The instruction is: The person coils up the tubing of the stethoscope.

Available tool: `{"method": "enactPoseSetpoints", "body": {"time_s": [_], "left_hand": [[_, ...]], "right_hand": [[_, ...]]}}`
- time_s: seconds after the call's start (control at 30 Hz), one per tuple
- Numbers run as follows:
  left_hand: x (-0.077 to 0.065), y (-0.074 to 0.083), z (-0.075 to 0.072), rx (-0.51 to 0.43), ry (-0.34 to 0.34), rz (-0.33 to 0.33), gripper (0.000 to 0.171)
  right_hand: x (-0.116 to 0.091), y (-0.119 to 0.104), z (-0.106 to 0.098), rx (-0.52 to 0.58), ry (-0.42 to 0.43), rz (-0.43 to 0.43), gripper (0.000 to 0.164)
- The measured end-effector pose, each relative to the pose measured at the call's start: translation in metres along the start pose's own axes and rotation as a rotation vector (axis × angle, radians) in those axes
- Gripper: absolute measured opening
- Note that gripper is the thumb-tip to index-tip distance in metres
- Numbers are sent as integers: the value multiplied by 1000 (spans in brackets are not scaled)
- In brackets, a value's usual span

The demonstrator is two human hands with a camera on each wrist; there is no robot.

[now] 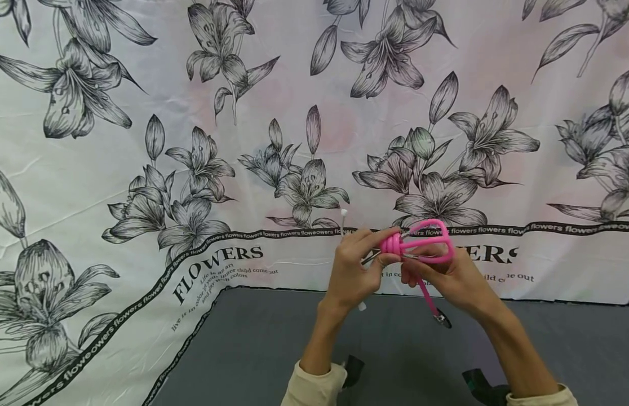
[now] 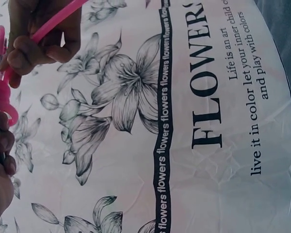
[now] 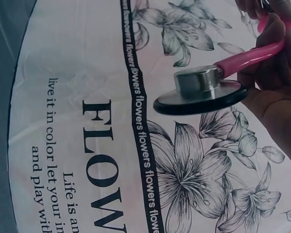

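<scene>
A pink stethoscope (image 1: 393,245) is held in the air between both hands, its tubing wound in tight turns around a bundled part with long loops stretching right. My left hand (image 1: 351,269) pinches the wound turns between thumb and fingers. White ear tips (image 1: 344,213) on the metal ear tubes stick out above and below that hand. With its fingers curled, my right hand (image 1: 448,279) grips the loops and the tubing's free end. The chest piece (image 3: 199,83), a silver stem and black-rimmed disc, hangs below the right hand. Parts of the loops are hidden behind fingers.
A white tablecloth (image 1: 294,270) printed with grey lilies and "FLOWERS" lettering covers the table beyond the hands. Its black-edged border faces a dark grey surface (image 1: 253,349) below. Dark straps (image 1: 353,370) sit by both wrists, near the light sleeves (image 1: 314,386).
</scene>
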State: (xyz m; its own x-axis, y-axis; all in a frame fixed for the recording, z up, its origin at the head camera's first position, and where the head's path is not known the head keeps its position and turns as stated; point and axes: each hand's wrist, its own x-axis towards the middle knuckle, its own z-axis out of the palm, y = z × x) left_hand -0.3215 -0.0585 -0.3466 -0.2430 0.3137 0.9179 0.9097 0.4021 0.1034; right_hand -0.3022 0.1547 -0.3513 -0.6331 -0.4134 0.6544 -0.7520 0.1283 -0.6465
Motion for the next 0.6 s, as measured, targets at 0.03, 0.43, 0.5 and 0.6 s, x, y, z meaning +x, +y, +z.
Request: {"method": "enactPoseSetpoints", "body": {"time_s": [0.03, 0.43, 0.5, 0.6], "left_hand": [[0, 0, 1, 13, 13, -6, 38], [-3, 2, 4, 213, 53, -88, 37], [-3, 1, 3, 252, 64, -97, 36], [-3, -2, 1, 325, 65, -106, 35]], "right_hand": [[1, 0, 1, 8, 0, -12, 15], [-2, -6, 4, -62, -49, 141, 22], [-3, -7, 5, -95, -93, 133, 24], [-3, -9, 6, -203, -153, 84, 27]]}}
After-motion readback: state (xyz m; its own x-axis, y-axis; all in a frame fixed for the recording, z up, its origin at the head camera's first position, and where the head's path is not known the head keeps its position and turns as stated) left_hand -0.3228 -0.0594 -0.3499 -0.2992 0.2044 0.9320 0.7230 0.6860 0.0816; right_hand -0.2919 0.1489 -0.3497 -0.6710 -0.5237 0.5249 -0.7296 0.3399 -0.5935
